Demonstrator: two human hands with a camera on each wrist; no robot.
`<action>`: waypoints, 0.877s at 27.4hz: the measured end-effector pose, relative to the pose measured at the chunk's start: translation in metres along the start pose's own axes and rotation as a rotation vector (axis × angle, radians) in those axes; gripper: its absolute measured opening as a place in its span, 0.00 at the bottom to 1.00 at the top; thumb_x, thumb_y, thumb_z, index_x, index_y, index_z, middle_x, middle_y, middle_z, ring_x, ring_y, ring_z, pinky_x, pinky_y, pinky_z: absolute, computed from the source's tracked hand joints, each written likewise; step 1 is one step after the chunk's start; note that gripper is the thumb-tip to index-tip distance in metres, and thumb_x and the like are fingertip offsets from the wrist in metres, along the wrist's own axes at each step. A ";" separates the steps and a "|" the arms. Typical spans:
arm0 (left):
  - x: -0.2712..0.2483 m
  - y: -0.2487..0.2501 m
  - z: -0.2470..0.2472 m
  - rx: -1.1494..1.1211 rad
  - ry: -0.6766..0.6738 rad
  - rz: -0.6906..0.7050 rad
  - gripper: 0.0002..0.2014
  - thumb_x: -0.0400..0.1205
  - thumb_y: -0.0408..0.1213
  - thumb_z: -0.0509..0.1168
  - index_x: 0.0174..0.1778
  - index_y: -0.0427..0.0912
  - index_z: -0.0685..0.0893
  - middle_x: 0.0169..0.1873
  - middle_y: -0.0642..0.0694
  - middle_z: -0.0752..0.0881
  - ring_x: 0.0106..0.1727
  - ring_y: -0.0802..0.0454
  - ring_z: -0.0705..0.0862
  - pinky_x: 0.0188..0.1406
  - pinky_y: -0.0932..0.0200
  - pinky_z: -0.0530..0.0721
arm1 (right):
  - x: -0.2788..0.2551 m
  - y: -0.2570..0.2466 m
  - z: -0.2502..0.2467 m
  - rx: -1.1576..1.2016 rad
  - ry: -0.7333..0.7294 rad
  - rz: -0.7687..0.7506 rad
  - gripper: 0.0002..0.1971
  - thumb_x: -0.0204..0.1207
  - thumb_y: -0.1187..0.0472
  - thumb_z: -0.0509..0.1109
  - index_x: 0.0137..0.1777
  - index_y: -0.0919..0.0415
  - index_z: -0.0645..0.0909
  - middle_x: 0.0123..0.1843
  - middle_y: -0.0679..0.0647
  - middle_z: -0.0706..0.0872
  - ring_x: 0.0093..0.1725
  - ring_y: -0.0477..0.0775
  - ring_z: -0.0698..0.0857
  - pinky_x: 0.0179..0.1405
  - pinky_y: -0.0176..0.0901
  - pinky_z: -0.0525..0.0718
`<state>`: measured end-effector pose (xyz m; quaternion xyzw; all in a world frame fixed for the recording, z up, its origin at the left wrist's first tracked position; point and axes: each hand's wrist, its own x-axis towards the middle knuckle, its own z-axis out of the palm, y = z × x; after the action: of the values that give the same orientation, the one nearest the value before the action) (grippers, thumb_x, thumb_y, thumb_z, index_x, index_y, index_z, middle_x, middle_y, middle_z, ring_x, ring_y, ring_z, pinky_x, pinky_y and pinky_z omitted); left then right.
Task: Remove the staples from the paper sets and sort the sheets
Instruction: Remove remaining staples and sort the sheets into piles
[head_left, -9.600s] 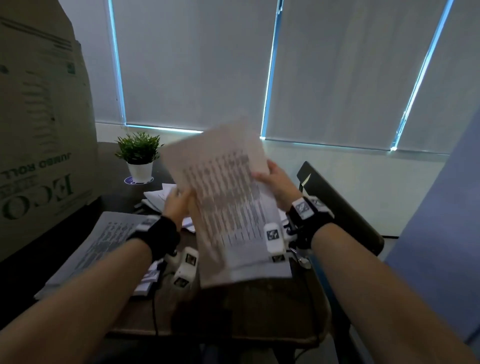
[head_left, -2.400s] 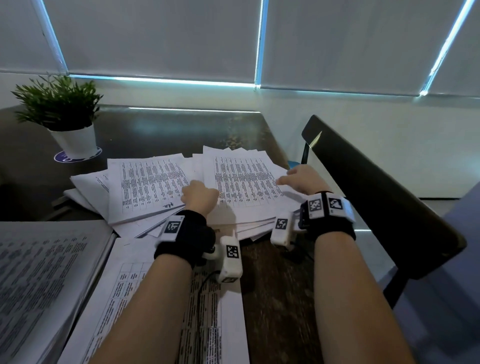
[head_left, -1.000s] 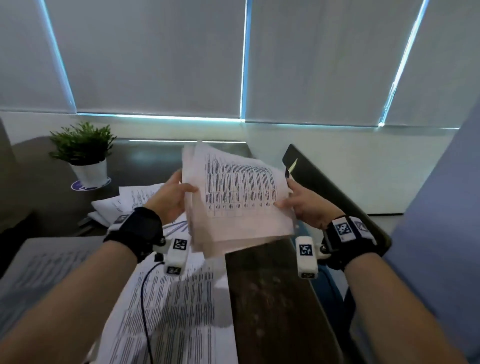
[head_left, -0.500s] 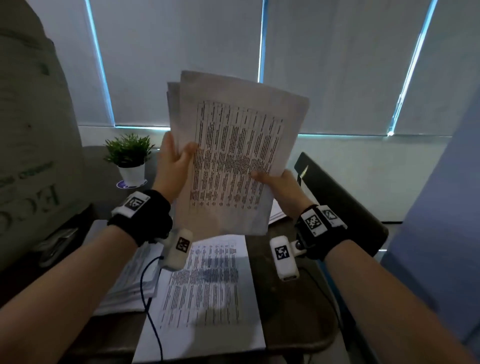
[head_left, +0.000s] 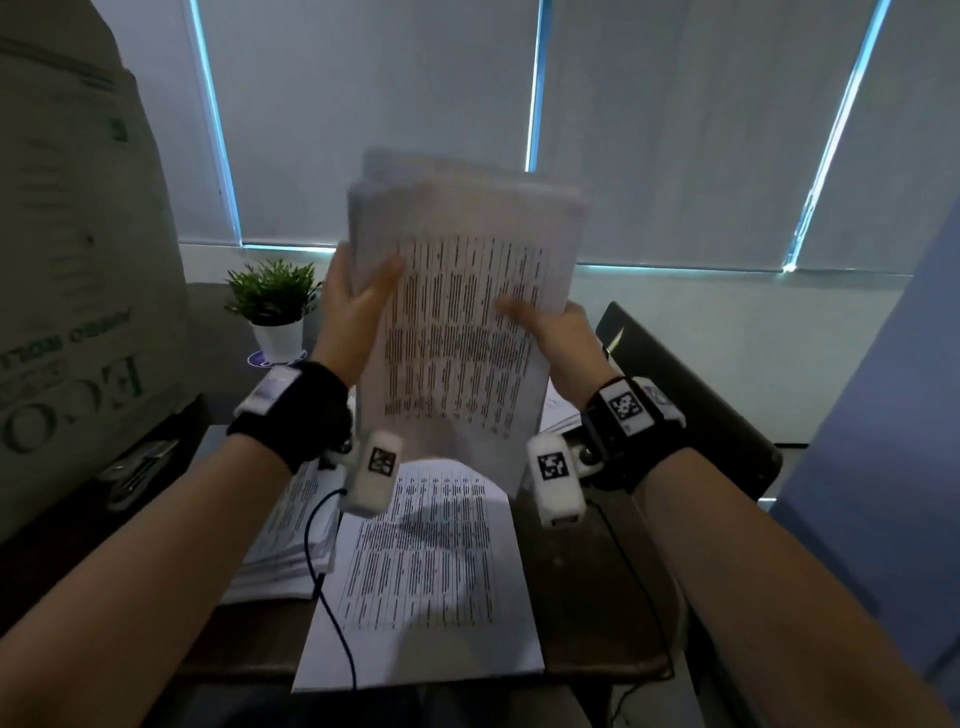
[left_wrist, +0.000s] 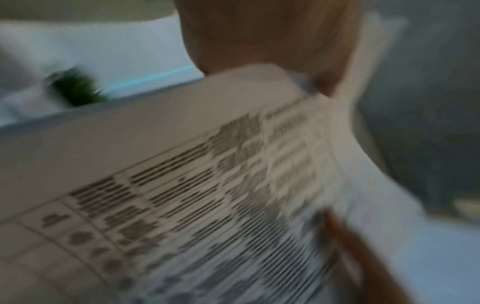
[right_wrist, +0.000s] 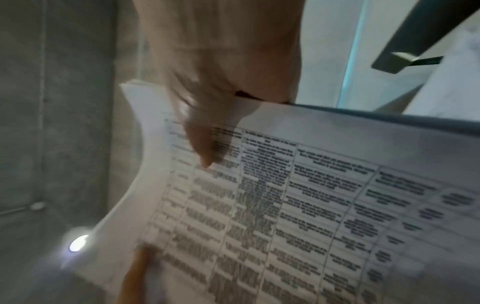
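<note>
Paper set (head_left: 462, 322) is up in the air, held nearly upright between both hands, well clear of the table (head_left: 587, 587). Left hand (head_left: 353, 317) grips the left edge, thumb across the printed front, fingers behind. Right hand (head_left: 558, 338) clamps the right edge lower down, thumb pressing on the text. Top corners are blurry, so I can't really tell whether a staple is there. Plenty of open room above and in front, just blinds back there. Straight below lies a loose printed sheet (head_left: 426, 582) hanging over the table's near edge, and beside it on the left a thicker pile of sheets (head_left: 296, 540). Potted plant (head_left: 272, 306) sits behind the left hand, a cardboard box (head_left: 78, 291) crowds the far left, a dark chair (head_left: 691, 415) the right.
</note>
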<state>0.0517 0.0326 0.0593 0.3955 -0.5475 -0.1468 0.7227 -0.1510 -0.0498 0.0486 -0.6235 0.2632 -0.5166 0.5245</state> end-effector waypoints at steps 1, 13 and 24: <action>-0.010 -0.012 -0.008 -0.103 -0.062 -0.101 0.29 0.77 0.54 0.70 0.67 0.40 0.76 0.59 0.42 0.85 0.61 0.45 0.85 0.61 0.45 0.84 | -0.010 0.014 -0.007 -0.035 -0.068 0.057 0.24 0.67 0.56 0.82 0.62 0.62 0.85 0.57 0.57 0.91 0.58 0.56 0.90 0.59 0.51 0.88; -0.036 -0.053 -0.014 0.057 -0.133 -0.573 0.08 0.76 0.34 0.60 0.49 0.44 0.82 0.47 0.41 0.86 0.52 0.39 0.86 0.59 0.38 0.83 | -0.029 0.067 -0.011 -0.131 -0.098 0.247 0.19 0.70 0.60 0.81 0.61 0.60 0.86 0.58 0.58 0.91 0.59 0.59 0.89 0.62 0.57 0.87; -0.091 -0.088 -0.040 0.493 -0.209 -0.718 0.16 0.79 0.22 0.63 0.61 0.37 0.73 0.48 0.42 0.82 0.53 0.39 0.82 0.52 0.47 0.83 | -0.062 0.114 -0.001 -0.529 -0.252 0.581 0.12 0.75 0.64 0.76 0.54 0.70 0.84 0.53 0.59 0.89 0.53 0.58 0.87 0.51 0.47 0.88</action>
<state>0.0748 0.0514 -0.0703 0.7038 -0.4643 -0.2929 0.4509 -0.1476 -0.0316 -0.0796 -0.6950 0.4859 -0.1813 0.4980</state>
